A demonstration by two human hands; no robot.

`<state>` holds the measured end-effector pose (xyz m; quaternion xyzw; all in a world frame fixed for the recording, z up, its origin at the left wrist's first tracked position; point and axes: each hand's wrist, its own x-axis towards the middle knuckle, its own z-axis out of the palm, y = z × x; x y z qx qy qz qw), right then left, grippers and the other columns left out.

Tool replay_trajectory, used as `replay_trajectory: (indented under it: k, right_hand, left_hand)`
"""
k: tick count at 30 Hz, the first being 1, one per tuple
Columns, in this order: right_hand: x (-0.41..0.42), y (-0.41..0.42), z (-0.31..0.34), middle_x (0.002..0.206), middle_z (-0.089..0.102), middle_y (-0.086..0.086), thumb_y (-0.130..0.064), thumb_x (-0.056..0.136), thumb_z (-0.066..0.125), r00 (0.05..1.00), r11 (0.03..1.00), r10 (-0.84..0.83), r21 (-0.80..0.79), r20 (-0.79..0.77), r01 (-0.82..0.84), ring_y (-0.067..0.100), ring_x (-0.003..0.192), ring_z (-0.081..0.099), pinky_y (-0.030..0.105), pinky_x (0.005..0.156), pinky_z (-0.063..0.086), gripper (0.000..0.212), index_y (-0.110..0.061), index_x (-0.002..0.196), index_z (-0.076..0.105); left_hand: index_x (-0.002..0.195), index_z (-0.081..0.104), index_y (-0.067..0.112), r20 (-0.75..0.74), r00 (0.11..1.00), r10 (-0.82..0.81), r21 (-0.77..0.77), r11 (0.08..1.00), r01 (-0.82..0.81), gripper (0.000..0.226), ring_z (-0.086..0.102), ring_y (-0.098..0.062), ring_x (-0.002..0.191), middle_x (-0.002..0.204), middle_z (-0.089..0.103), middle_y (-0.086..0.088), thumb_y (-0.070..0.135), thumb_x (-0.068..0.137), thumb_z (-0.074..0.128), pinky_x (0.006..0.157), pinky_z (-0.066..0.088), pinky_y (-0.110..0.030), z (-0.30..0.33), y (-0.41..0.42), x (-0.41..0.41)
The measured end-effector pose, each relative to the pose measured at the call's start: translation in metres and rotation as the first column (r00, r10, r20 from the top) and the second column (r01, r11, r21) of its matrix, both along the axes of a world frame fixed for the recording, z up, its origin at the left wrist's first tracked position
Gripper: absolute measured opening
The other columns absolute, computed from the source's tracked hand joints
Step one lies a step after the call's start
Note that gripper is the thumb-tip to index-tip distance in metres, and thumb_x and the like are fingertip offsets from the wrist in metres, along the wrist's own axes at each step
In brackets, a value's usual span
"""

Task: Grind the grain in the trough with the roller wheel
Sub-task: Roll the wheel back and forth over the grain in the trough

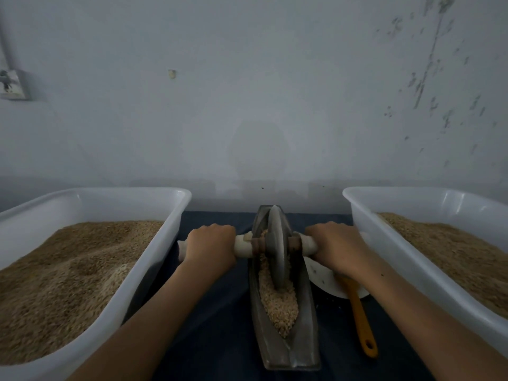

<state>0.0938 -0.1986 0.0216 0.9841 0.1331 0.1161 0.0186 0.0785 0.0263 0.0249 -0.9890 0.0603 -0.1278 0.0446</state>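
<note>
Trough (286, 350), tubs (154, 259) on dark cloth (220, 325)

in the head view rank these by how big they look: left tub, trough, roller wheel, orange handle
1. left tub
2. trough
3. roller wheel
4. orange handle; wheel and handle look close, so that order is unsure.

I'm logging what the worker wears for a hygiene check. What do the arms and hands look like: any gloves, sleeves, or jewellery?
Both arms are bare from the bottom edge of the picture to the hands; no sleeve shows. The left hand and right hand wear no gloves. No watch, bracelet or bandage shows on either wrist. The fingers are mostly hidden from this view, so rings cannot be ruled out.
</note>
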Motion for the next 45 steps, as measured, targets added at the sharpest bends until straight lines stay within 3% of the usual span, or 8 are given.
replay_trajectory:
  k: [4, 8, 13, 18, 23, 33, 39, 45]
  right_hand:
    - [-0.003, 0.003, 0.003, 0.089, 0.063, -0.003, -0.033, 0.092, 0.053, 1.0, 1.0, 0.01, -0.022, 0.029, -0.009, 0.018, 0.082, 0.06, 0.031, 0.07, 0.045, 0.012, -0.026, 0.082, 0.053]
    - [-0.005, 0.003, 0.015, 0.083, 0.061, -0.002, -0.031, 0.086, 0.061, 0.99, 0.993, 0.001, -0.114, -0.139, -0.017, 0.017, 0.078, 0.059, 0.029, 0.064, 0.041, 0.01, -0.024, 0.08, 0.056]
    - [-0.006, 0.001, 0.02, 0.093, 0.066, 0.001, -0.033, 0.083, 0.067, 0.956, 0.994, -0.028, -0.109, -0.292, -0.004, 0.017, 0.084, 0.063, 0.03, 0.069, 0.048, 0.023, -0.02, 0.102, 0.065]
    - [-0.003, 0.001, 0.01, 0.084, 0.063, -0.002, -0.036, 0.088, 0.058, 0.993, 0.997, -0.011, -0.081, -0.117, 0.002, 0.017, 0.078, 0.06, 0.028, 0.062, 0.041, 0.013, -0.024, 0.082, 0.058]
    - [-0.002, 0.001, -0.001, 0.093, 0.064, 0.0, -0.033, 0.093, 0.052, 0.997, 1.0, 0.001, -0.006, 0.076, -0.001, 0.021, 0.085, 0.06, 0.035, 0.073, 0.047, 0.012, -0.023, 0.088, 0.054]
    - [-0.006, -0.003, 0.02, 0.085, 0.059, -0.006, -0.036, 0.082, 0.071, 0.939, 0.998, -0.004, -0.061, -0.343, -0.017, 0.013, 0.08, 0.058, 0.026, 0.065, 0.042, 0.028, -0.023, 0.106, 0.063]
    - [-0.002, -0.003, 0.006, 0.085, 0.064, -0.005, -0.037, 0.087, 0.062, 0.99, 1.0, 0.007, 0.001, -0.142, -0.007, 0.015, 0.08, 0.061, 0.029, 0.067, 0.046, 0.009, -0.03, 0.082, 0.058]
    - [0.002, 0.0, -0.009, 0.091, 0.064, -0.003, -0.033, 0.092, 0.054, 0.997, 0.995, -0.038, 0.097, 0.07, 0.031, 0.018, 0.084, 0.061, 0.034, 0.075, 0.048, 0.008, -0.025, 0.09, 0.055]
  left_hand:
    - [0.107, 0.058, 0.018, -0.062, 0.998, 0.018, -0.008, 1.0, -0.019, 0.026, 0.059, -0.015, 0.085, 0.094, 0.061, 0.001, 0.033, 0.086, 0.06, 0.074, 0.044, -0.027, -0.001, 0.002, 0.002]
    - [0.109, 0.055, 0.016, -0.213, 0.977, 0.028, -0.001, 1.0, -0.029, 0.034, 0.052, -0.015, 0.079, 0.083, 0.05, 0.004, 0.035, 0.082, 0.065, 0.073, 0.043, -0.028, 0.002, 0.005, 0.001]
    - [0.109, 0.055, 0.016, -0.238, 0.971, 0.026, 0.019, 1.0, -0.022, 0.038, 0.051, -0.015, 0.077, 0.078, 0.046, 0.005, 0.036, 0.079, 0.066, 0.072, 0.044, -0.029, 0.004, 0.004, 0.002]
    - [0.104, 0.055, 0.018, -0.053, 0.998, 0.026, 0.009, 1.0, -0.025, 0.024, 0.056, -0.017, 0.083, 0.093, 0.059, 0.001, 0.033, 0.085, 0.06, 0.07, 0.039, -0.029, -0.001, 0.003, 0.002]
    - [0.105, 0.05, 0.02, 0.106, 0.994, 0.009, 0.01, 1.0, -0.01, 0.018, 0.059, -0.019, 0.09, 0.101, 0.061, 0.0, 0.03, 0.091, 0.054, 0.069, 0.038, -0.028, -0.006, 0.0, 0.002]
    - [0.106, 0.056, 0.016, -0.181, 0.983, 0.008, 0.054, 0.999, 0.001, 0.032, 0.051, -0.014, 0.075, 0.079, 0.048, 0.005, 0.035, 0.08, 0.065, 0.072, 0.043, -0.028, 0.006, 0.003, -0.001]
    - [0.105, 0.056, 0.018, -0.036, 0.999, 0.032, 0.048, 0.998, -0.031, 0.022, 0.057, -0.017, 0.085, 0.098, 0.061, 0.001, 0.03, 0.086, 0.059, 0.071, 0.039, -0.028, 0.001, -0.001, 0.001]
    - [0.107, 0.046, 0.019, 0.159, 0.987, 0.032, 0.055, 0.998, -0.041, 0.022, 0.06, -0.018, 0.092, 0.102, 0.061, 0.001, 0.031, 0.091, 0.055, 0.07, 0.037, -0.029, -0.006, -0.005, 0.0]
